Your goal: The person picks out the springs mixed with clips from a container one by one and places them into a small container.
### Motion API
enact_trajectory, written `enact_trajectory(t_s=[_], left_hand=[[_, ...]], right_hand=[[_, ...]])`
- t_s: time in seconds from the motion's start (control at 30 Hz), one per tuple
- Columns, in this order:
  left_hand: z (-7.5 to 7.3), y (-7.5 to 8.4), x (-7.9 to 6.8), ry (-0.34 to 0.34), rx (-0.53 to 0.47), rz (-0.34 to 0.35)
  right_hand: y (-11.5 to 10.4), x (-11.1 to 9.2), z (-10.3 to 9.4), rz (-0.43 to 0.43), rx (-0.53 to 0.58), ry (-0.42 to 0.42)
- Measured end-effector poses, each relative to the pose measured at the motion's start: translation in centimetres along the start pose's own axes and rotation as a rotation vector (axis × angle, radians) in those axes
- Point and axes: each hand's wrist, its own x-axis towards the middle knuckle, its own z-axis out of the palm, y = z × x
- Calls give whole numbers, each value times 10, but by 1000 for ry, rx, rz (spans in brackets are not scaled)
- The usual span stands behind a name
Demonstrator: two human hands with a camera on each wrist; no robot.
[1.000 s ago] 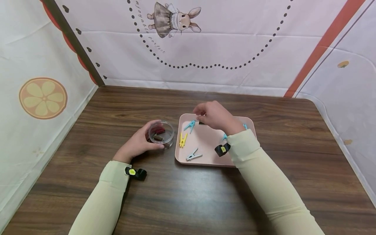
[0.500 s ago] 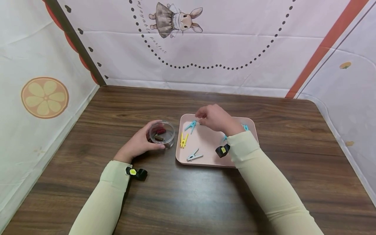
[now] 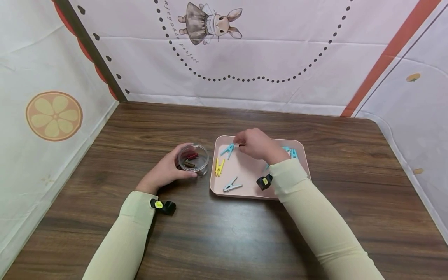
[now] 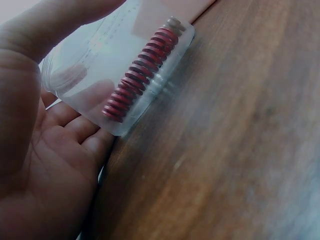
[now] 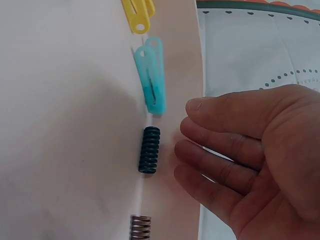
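My left hand (image 3: 168, 171) grips a round clear plastic jar (image 4: 80, 65) standing on the table, thumb on one side and fingers on the other. Inside lie a red coil spring (image 4: 140, 72) and a brown coil spring (image 3: 189, 164). Over the far side of the pink tray (image 3: 250, 171) is my right hand (image 3: 259, 144). Its fingers are loosely bent and hold nothing in the right wrist view. They are beside a dark coil spring (image 5: 149, 150), apart from it. A light blue clothespin (image 5: 153, 80) lies just past that spring; a brownish spring (image 5: 140, 228) is at the lower edge.
A yellow clothespin (image 3: 219, 167) and a pale blue-grey clothespin (image 3: 232, 185) lie on the tray's left part. More light blue clothespins (image 3: 293, 153) are at its right, partly behind my right arm. A white printed cloth (image 3: 245, 62) hangs behind the wooden table (image 3: 217, 237).
My right hand has shifted slightly toward me and lower over the tray's far side. The left hand and the jar keep their place.
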Motion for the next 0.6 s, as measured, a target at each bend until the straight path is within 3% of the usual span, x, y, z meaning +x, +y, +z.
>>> enact_trajectory(t_s=[0.6], left_hand=[[0, 1, 1, 0, 3, 0]], right_hand=[[0, -3, 8, -24, -73, -28]])
